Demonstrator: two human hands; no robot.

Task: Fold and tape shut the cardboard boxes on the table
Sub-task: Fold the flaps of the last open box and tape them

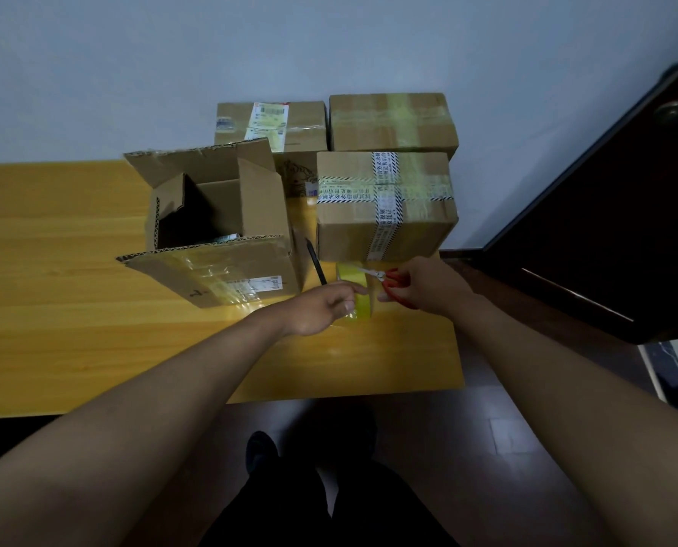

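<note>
The open box [219,227] stands at the middle of the worktop [53,270], mouth up, flaps spread, long axis running left to right. Three taped boxes [384,203] sit to its right and behind. The left hand [321,309] pinches the yellow tape roll [359,294]; the right hand [424,286] grips red-handled scissors [384,276], blades pointing left. Pale wall beyond, dark door [605,230] on the right.

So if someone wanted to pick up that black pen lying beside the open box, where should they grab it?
Pinch the black pen near its near end, coming from above and the front. It lies flat in the narrow gap between the open box and the taped box, so only the near end has finger room.
</note>
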